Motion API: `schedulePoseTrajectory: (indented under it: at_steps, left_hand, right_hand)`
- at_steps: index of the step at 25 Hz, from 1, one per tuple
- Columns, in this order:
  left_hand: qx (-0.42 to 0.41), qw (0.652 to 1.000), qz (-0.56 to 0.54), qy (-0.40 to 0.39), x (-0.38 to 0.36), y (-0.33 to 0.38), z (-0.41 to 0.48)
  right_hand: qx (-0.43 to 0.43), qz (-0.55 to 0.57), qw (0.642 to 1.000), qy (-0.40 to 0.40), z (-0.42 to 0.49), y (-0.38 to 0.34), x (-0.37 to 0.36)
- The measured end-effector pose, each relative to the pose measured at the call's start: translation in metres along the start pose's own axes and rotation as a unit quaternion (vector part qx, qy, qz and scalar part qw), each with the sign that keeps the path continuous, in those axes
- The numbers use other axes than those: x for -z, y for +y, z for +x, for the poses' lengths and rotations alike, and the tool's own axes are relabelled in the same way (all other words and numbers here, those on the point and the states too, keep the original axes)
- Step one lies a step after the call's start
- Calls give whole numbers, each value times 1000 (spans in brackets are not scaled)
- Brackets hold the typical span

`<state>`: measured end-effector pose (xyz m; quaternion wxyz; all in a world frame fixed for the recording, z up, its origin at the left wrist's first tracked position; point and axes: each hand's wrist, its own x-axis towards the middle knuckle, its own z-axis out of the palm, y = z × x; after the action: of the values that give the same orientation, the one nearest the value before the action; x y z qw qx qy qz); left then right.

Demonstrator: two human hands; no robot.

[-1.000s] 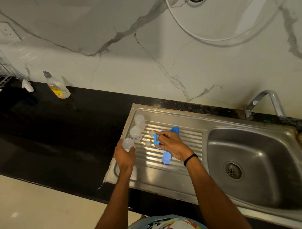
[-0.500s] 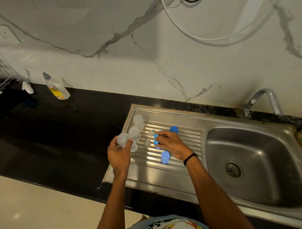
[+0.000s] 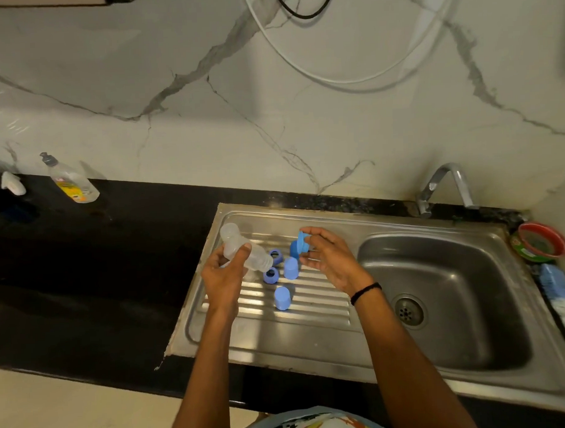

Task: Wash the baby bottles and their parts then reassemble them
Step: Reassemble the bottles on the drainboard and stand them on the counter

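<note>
Left hand (image 3: 224, 280): fingers (image 3: 244, 249) clamped round clear bottle (image 3: 255, 259), tilted, open neck toward right, above draining board (image 3: 310, 325). Right hand (image 3: 332, 261): fingers (image 3: 315, 234) pinch blue ring (image 3: 300, 242) edge-on. Between hands we see two blue caps (image 3: 290, 268), two loose rings (image 3: 271, 275) on ribbed board. Soap bottle (image 3: 72, 184) far left on black desk (image 3: 84, 268).
</note>
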<state>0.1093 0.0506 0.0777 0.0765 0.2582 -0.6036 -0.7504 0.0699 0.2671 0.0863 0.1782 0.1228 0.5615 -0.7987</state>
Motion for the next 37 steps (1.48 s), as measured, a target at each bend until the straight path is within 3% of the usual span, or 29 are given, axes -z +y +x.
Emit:
schedulePoseTrajectory:
  at_steps: [3, 5, 6, 7, 9, 11, 12, 13, 15, 16, 17, 18, 19, 20, 21, 22, 23, 25, 27, 28, 29, 30, 31, 32, 33, 34, 36, 37]
  left_hand:
    - [35, 997, -59, -44, -24, 34, -4]
    - [95, 980, -152, -86, -31, 46, 0]
    - [108, 977, -161, -88, -35, 50, -1]
    - [85, 989, -89, -83, -40, 46, 1]
    - [52, 990, 117, -67, -53, 28, -5]
    - [7, 980, 188, -64, -54, 12, -23]
    - [-3, 981, 181, -68, -55, 13, -27]
    - [22, 988, 135, -69, -54, 22, -29]
    - [76, 991, -13, -113, -51, 38, -24]
    - [108, 981, -75, -144, -49, 45, -22]
    - [120, 977, -91, -149, -49, 47, -21]
    - [103, 986, -7, -134, -51, 46, -20]
    - [60, 984, 138, -94, -53, 39, -23]
    - [3, 959, 278, -48, -52, 27, -27]
    - [-15, 954, 298, -27, -51, 17, -32]
    - [-20, 960, 276, -36, -52, 18, -37]
    - [1, 976, 213, -44, -52, 25, -36]
    - [33, 989, 111, -94, -49, 50, -27]
    - [108, 982, -21, -151, -48, 65, -21]
    - [91, 986, 19, -138, -48, 62, -18]
    - [45, 981, 155, -103, -50, 55, -21]
    - [-5, 956, 287, -52, -54, 45, -27]
    - [-24, 946, 322, -11, -55, 34, -31]
    - [-28, 952, 304, -15, -54, 29, -36]
    - [-27, 962, 272, -29, -54, 32, -37]
    - [-29, 964, 260, -39, -55, 44, -33]
    - [38, 988, 99, -111, -54, 68, -25]
    - [96, 983, -4, -156, -55, 78, -26]
  right_hand:
    - [32, 134, 990, -38, -22, -40, 18]
    - [49, 257, 962, -74, -34, -57, 36]
    - [36, 312, 947, -72, -36, -57, 45]
    - [22, 303, 951, -60, -33, -52, 55]
    - [-28, 12, 999, 32, -21, -21, 72]
    - [-67, -269, 949, 149, -24, 14, 82]
    - [-63, -273, 947, 155, -27, 10, 82]
    - [-32, -212, 965, 151, -29, -2, 79]
    - [15, -30, 998, 62, -36, -39, 79]
    - [28, 92, 995, 11, -40, -59, 78]
    - [31, 193, 979, -54, -41, -69, 78]
    - [16, 221, 973, -61, -37, -64, 78]
    - [-10, 146, 989, -29, -34, -51, 78]
    - [-39, -22, 998, 46, -32, -30, 76]
    - [-51, -179, 977, 108, -30, -9, 77]
    - [-82, -204, 968, 124, -35, 0, 76]
    - [-84, -192, 972, 110, -36, -7, 74]
    - [-15, -35, 999, 31, -40, -38, 70]
    - [39, 157, 985, -64, -41, -67, 72]
    - [41, 213, 971, -98, -35, -64, 73]
    - [27, 166, 983, -73, -31, -52, 74]
    - [-7, 22, 1000, 12, -31, -35, 72]
    - [-40, -142, 984, 101, -29, -12, 74]
    - [-48, -215, 966, 133, -32, 5, 76]
    - [-79, -201, 967, 134, -36, 5, 74]
    - [-50, -119, 986, 108, -37, -7, 71]
    - [10, 17, 1000, 14, -45, -45, 68]
    - [39, 141, 989, -36, -48, -60, 69]
